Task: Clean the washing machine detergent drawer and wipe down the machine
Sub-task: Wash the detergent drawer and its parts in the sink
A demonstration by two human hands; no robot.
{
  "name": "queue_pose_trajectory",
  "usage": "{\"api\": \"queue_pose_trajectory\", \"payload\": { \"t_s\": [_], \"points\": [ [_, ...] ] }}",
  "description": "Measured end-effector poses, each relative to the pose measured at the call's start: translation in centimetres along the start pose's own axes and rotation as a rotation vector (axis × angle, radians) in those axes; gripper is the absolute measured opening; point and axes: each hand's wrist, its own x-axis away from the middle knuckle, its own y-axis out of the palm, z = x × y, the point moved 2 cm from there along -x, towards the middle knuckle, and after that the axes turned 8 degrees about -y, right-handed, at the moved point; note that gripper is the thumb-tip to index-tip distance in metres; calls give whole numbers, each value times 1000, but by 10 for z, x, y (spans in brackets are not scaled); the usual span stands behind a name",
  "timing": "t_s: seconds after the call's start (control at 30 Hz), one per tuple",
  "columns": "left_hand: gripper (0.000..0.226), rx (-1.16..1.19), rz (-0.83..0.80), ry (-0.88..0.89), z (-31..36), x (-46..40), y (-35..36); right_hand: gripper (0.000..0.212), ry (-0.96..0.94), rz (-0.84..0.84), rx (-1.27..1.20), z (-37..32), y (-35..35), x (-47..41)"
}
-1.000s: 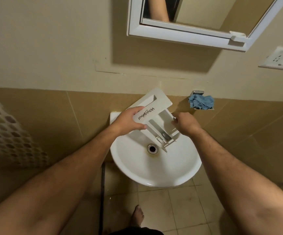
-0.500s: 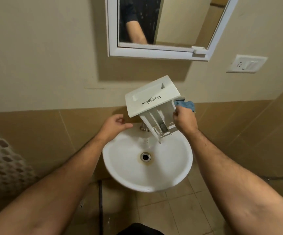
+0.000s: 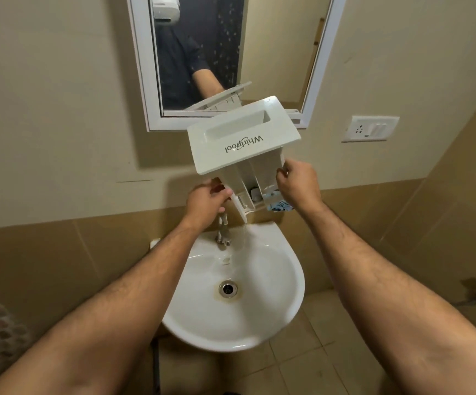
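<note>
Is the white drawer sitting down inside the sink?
No, both hands, left hand and right hand, hold the drawer up in the air above the sink, with water trickling from its lower end.

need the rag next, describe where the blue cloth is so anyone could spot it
Start at the white wash basin under the mirror. Just above the basin's back right edge, against the tan wall tiles, the blue cloth peeks out below the right hand and the raised detergent drawer. It is the only blue, crumpled thing there.

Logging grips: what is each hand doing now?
Left hand: fingers grip the detergent drawer.
Right hand: fingers grip the drawer's other side.
</note>
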Motion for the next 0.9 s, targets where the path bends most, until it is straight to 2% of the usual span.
{"api": "queue_pose_trajectory", "payload": {
  "t_s": [0.23, 0.4, 0.9],
  "points": [
    [9, 44, -8, 39, 19, -9, 4, 21, 29, 36, -43, 4, -7, -8],
    [23, 27, 4, 50, 23, -11, 5, 17, 16, 41, -42, 6, -6, -10],
    [27, -100, 115, 127, 38, -12, 11, 17, 12, 39, -55, 7, -10, -20]
  ]
}}
